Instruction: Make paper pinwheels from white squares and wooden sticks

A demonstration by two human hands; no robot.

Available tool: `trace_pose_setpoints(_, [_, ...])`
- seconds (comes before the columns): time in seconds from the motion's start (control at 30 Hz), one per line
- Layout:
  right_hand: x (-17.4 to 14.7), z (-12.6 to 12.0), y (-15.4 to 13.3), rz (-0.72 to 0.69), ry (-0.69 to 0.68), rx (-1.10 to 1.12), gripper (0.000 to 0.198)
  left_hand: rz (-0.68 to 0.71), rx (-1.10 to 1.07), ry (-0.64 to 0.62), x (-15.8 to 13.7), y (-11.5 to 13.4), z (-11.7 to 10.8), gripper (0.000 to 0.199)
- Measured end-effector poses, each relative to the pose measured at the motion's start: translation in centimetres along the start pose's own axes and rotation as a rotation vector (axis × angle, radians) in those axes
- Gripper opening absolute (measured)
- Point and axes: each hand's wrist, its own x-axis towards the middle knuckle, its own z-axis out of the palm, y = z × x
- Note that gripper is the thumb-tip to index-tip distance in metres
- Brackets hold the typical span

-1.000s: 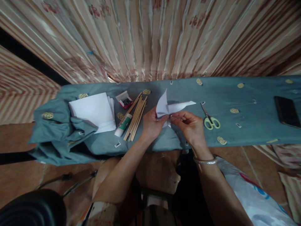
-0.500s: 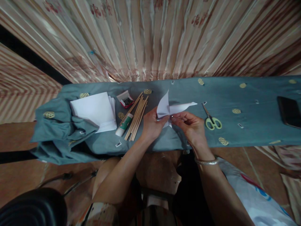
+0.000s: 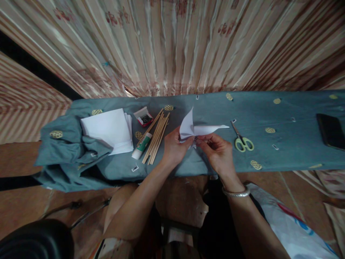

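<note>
Now the arm of the pinwheel-shaped white paper [image 3: 187,124] that points toward the table's right end runs almost level with the far edge of the table [image 3: 291,151], where half a second ago it slanted up toward that edge. The upright blade has kept its place, standing toward the far edge. So only a slight turn has come about, and I judge the work to be fine adjustment at the paper's centre, the fastening there not visibly finished.

The paper is between the two hands, above the table's middle, well apart from either end. The left hand [image 3: 175,147] has it pinched beneath the thumb, a closed grip close to the centre. The right hand [image 3: 219,151] meets it there, thumb and forefinger drawn together on a small dark piece [image 3: 195,138], too tiny to identify; its other fingers are curled.

Nothing else on the table has shifted: the wooden sticks [image 3: 157,138] and glue stick [image 3: 142,145] lie left of the hands, the open little box [image 3: 143,117] nearer the far edge, the scissors [image 3: 244,143] just right.
</note>
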Motion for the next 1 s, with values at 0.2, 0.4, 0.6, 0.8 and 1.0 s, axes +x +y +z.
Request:
trace_pose_setpoints(0.2, [-0.27, -0.22, -0.10, -0.012, -0.005, -0.082, 0.006, -0.016, -0.004, -0.007, -0.01, -0.36, 0.16, 0.022])
trace_pose_setpoints(0.4, [-0.04, -0.35, 0.34, 0.017, -0.025, 0.004, 0.008, -0.031, -0.039, -0.012, 0.06, -0.89, 0.40, 0.022])
trace_pose_setpoints(0.6, [0.09, -0.51, 0.53, 0.028, -0.060, 0.053, 0.006, -0.032, -0.016, -0.013, 0.06, -0.80, 0.36, 0.024])
trace_pose_setpoints(0.8, [0.18, -0.73, 0.63, 0.047, -0.061, 0.055, 0.007, -0.022, 0.064, -0.019, -0.04, -0.47, 0.24, 0.024])
trace_pose_setpoints(1.0, [0.25, -0.82, 0.72, 0.061, -0.048, 0.037, 0.015, -0.009, 0.095, -0.023, -0.07, -0.24, 0.15, 0.023])
